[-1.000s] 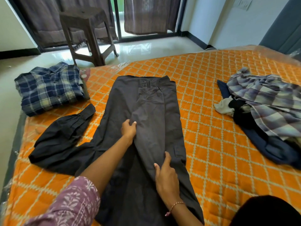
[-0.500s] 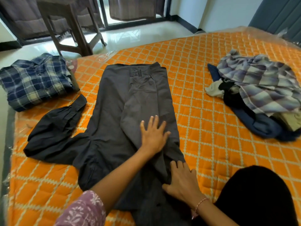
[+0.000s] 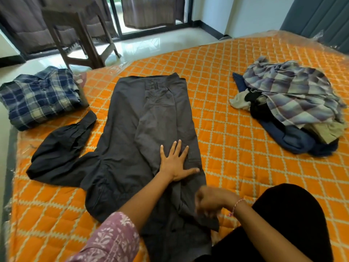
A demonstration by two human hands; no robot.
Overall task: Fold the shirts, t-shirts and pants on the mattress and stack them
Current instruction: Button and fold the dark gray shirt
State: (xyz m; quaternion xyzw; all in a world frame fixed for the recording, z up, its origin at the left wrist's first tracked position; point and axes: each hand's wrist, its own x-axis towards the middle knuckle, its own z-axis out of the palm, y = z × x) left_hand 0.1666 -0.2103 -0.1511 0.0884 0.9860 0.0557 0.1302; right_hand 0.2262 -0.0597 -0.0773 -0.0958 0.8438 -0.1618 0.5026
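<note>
The dark grey cotton trousers lie lengthwise on the orange quilted mattress, with the waistband at the far end and the legs running toward the person. The left hand presses flat on them, fingers spread. The right hand, nearer the leg ends, is blurred; its grasp I cannot tell.

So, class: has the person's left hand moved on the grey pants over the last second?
Yes. The left hand has slid right and toward the person across the pants, from the middle fold to lie flat beside the side pocket.
</note>
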